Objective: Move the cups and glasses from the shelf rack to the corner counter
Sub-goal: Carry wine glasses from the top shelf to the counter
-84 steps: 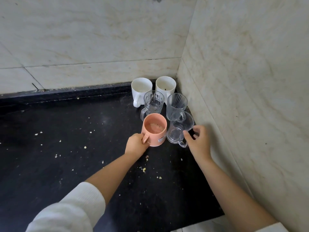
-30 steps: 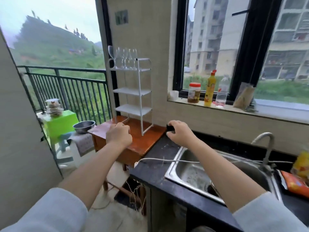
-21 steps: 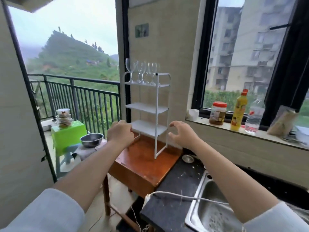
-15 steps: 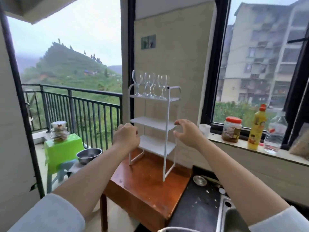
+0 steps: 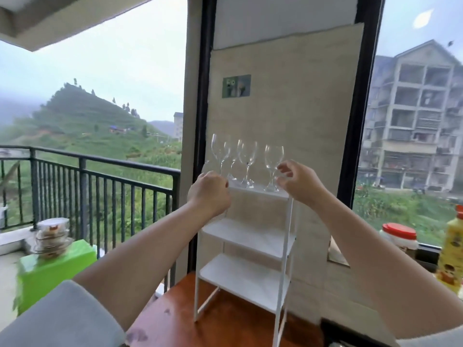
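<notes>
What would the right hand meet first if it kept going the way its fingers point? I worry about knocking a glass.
Most likely the rightmost wine glass: the right hand is open, its fingertips at the bowl and stem. Depth is unclear, so contact may already exist.

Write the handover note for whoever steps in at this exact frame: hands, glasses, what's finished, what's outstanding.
Left hand: loosely curled at the front left edge of the rack's top shelf, in front of a glass base; not clearly gripping anything.
Right hand: open, fingers spread beside the rightmost wine glass, not yet closed on it.
White shelf rack: stands on the wooden table. The wine glasses stand upright on its top shelf; at least three are clear, possibly a fourth behind.
Done: the middle and bottom shelves hold nothing.
Left: carry the wine glasses to the corner counter, which is out of view.
</notes>
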A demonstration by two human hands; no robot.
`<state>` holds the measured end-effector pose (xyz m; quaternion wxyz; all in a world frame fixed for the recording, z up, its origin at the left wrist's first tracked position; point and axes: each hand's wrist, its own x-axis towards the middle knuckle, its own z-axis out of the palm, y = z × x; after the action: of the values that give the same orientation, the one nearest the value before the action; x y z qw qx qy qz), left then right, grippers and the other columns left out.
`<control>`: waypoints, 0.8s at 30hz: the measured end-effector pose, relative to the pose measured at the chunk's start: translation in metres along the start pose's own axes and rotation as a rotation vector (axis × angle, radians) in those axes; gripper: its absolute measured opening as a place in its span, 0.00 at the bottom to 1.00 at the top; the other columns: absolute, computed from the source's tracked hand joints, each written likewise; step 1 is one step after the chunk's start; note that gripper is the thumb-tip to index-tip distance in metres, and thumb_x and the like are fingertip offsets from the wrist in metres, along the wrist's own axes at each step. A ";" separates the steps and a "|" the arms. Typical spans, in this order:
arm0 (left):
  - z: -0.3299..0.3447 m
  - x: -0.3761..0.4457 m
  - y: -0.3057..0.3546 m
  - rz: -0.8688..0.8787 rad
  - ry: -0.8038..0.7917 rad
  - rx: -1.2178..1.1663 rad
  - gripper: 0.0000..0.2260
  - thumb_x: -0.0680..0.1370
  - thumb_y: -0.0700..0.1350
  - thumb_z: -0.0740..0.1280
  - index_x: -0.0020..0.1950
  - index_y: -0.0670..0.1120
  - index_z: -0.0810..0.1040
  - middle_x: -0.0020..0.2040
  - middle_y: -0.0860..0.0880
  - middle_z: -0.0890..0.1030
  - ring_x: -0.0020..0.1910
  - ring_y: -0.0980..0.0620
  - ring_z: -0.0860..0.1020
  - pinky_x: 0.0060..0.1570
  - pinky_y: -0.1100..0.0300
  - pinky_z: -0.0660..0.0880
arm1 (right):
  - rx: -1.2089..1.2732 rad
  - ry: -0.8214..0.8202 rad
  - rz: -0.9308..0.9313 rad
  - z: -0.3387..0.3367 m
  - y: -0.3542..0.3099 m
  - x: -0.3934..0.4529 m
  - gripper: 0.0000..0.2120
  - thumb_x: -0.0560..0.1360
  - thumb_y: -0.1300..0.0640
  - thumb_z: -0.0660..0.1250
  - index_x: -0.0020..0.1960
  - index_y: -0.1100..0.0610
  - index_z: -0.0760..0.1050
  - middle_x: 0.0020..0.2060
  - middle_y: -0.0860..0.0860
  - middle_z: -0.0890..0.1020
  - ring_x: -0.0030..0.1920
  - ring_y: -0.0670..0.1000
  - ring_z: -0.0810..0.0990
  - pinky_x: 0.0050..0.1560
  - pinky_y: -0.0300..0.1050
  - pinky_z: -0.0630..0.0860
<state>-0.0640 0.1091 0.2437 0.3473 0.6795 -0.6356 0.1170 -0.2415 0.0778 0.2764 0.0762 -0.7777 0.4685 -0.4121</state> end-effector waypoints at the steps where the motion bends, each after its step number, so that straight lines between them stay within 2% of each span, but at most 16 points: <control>1: 0.003 0.012 -0.002 -0.003 -0.002 -0.030 0.11 0.74 0.41 0.60 0.52 0.42 0.79 0.57 0.43 0.77 0.58 0.43 0.73 0.50 0.57 0.70 | 0.025 0.024 0.016 0.004 0.001 0.012 0.16 0.74 0.61 0.63 0.61 0.63 0.72 0.60 0.59 0.78 0.61 0.56 0.74 0.60 0.46 0.68; 4: 0.018 0.048 -0.010 0.008 -0.009 -0.086 0.14 0.74 0.42 0.62 0.59 0.43 0.76 0.62 0.43 0.75 0.61 0.44 0.73 0.50 0.58 0.69 | 0.095 0.028 0.089 0.024 0.007 0.043 0.15 0.74 0.61 0.62 0.60 0.63 0.73 0.57 0.59 0.79 0.55 0.56 0.76 0.52 0.43 0.69; 7: 0.041 0.079 -0.016 -0.008 -0.074 -0.136 0.14 0.74 0.42 0.62 0.58 0.42 0.76 0.60 0.42 0.77 0.59 0.44 0.74 0.51 0.57 0.70 | 0.067 -0.037 0.174 0.050 0.018 0.069 0.13 0.74 0.60 0.61 0.56 0.64 0.74 0.50 0.59 0.78 0.49 0.54 0.73 0.47 0.39 0.65; 10: 0.063 0.109 -0.019 -0.059 -0.150 -0.217 0.06 0.74 0.43 0.62 0.49 0.45 0.76 0.47 0.45 0.76 0.49 0.45 0.73 0.49 0.56 0.71 | 0.009 -0.044 0.269 0.068 0.027 0.088 0.08 0.73 0.59 0.61 0.40 0.64 0.71 0.36 0.56 0.72 0.41 0.53 0.69 0.37 0.40 0.64; 12: 0.076 0.128 -0.017 -0.099 -0.182 -0.315 0.04 0.75 0.43 0.62 0.40 0.47 0.71 0.39 0.49 0.73 0.46 0.47 0.71 0.45 0.58 0.69 | 0.028 -0.011 0.329 0.075 0.036 0.100 0.17 0.73 0.59 0.61 0.27 0.59 0.61 0.27 0.53 0.65 0.31 0.53 0.65 0.28 0.40 0.59; 13: 0.084 0.138 -0.017 -0.120 -0.194 -0.361 0.03 0.74 0.43 0.62 0.40 0.48 0.71 0.40 0.50 0.73 0.46 0.46 0.72 0.45 0.59 0.68 | 0.035 0.021 0.347 0.078 0.042 0.105 0.19 0.73 0.59 0.61 0.26 0.58 0.58 0.26 0.52 0.63 0.29 0.52 0.63 0.27 0.39 0.57; 14: 0.088 0.144 -0.015 -0.120 -0.198 -0.401 0.02 0.74 0.42 0.62 0.46 0.47 0.72 0.44 0.48 0.74 0.49 0.45 0.73 0.46 0.59 0.68 | 0.033 0.058 0.361 0.080 0.048 0.110 0.19 0.72 0.60 0.61 0.26 0.57 0.56 0.27 0.51 0.62 0.30 0.52 0.63 0.27 0.38 0.57; 15: 0.095 0.151 -0.015 -0.133 -0.192 -0.460 0.10 0.74 0.42 0.63 0.56 0.45 0.72 0.50 0.46 0.76 0.53 0.44 0.74 0.48 0.59 0.68 | 0.036 0.099 0.374 0.082 0.053 0.114 0.16 0.72 0.60 0.60 0.28 0.58 0.59 0.30 0.51 0.64 0.33 0.52 0.65 0.29 0.36 0.60; 16: 0.098 0.158 -0.013 -0.154 -0.184 -0.520 0.17 0.74 0.43 0.64 0.62 0.43 0.70 0.55 0.44 0.76 0.57 0.43 0.74 0.50 0.59 0.69 | 0.058 0.141 0.385 0.084 0.057 0.119 0.09 0.73 0.60 0.60 0.34 0.60 0.65 0.35 0.52 0.68 0.38 0.53 0.69 0.34 0.37 0.65; 17: 0.103 0.167 -0.013 -0.177 -0.179 -0.590 0.20 0.74 0.43 0.65 0.64 0.41 0.69 0.57 0.43 0.76 0.59 0.44 0.74 0.51 0.59 0.69 | 0.084 0.185 0.394 0.085 0.059 0.123 0.07 0.73 0.59 0.61 0.46 0.63 0.69 0.43 0.54 0.70 0.45 0.54 0.71 0.42 0.41 0.69; 18: 0.105 0.172 -0.013 -0.185 -0.180 -0.647 0.18 0.73 0.44 0.66 0.62 0.42 0.70 0.53 0.43 0.75 0.57 0.44 0.75 0.50 0.59 0.69 | 0.136 0.215 0.424 0.088 0.061 0.126 0.14 0.73 0.58 0.63 0.55 0.64 0.66 0.48 0.54 0.70 0.49 0.55 0.71 0.46 0.42 0.68; 19: 0.111 0.179 -0.013 -0.195 -0.186 -0.711 0.13 0.73 0.45 0.68 0.55 0.44 0.72 0.47 0.45 0.74 0.52 0.45 0.75 0.47 0.60 0.69 | 0.193 0.246 0.447 0.089 0.060 0.129 0.18 0.72 0.58 0.64 0.57 0.63 0.64 0.47 0.52 0.69 0.46 0.54 0.71 0.44 0.41 0.67; 20: 0.113 0.182 -0.013 -0.204 -0.175 -0.772 0.09 0.72 0.45 0.69 0.44 0.47 0.69 0.41 0.48 0.72 0.46 0.46 0.74 0.43 0.60 0.68 | 0.232 0.286 0.448 0.090 0.061 0.132 0.17 0.70 0.58 0.66 0.55 0.60 0.63 0.42 0.50 0.68 0.41 0.52 0.70 0.38 0.40 0.66; 21: 0.117 0.187 -0.015 -0.204 -0.176 -0.837 0.11 0.71 0.44 0.70 0.38 0.46 0.67 0.36 0.51 0.70 0.43 0.48 0.72 0.40 0.60 0.68 | 0.261 0.320 0.451 0.092 0.060 0.134 0.17 0.69 0.59 0.67 0.53 0.58 0.63 0.38 0.49 0.68 0.35 0.49 0.68 0.33 0.40 0.64; 22: 0.120 0.189 -0.017 -0.199 -0.182 -0.885 0.14 0.70 0.44 0.71 0.38 0.47 0.65 0.35 0.52 0.69 0.42 0.48 0.72 0.40 0.59 0.69 | 0.292 0.347 0.468 0.094 0.059 0.137 0.16 0.69 0.59 0.67 0.51 0.57 0.63 0.35 0.49 0.68 0.32 0.46 0.67 0.30 0.39 0.63; 24: 0.128 0.198 -0.021 -0.206 -0.208 -1.000 0.14 0.70 0.43 0.71 0.43 0.48 0.65 0.38 0.50 0.72 0.42 0.48 0.73 0.45 0.58 0.71 | 0.361 0.383 0.508 0.097 0.059 0.143 0.15 0.68 0.62 0.67 0.51 0.57 0.64 0.33 0.48 0.67 0.31 0.45 0.66 0.28 0.39 0.62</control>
<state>-0.0478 -0.1260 0.2618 0.5744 0.4976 -0.5746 -0.3039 -0.1805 -0.0941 0.2653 0.2230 -0.5193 0.5724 -0.5942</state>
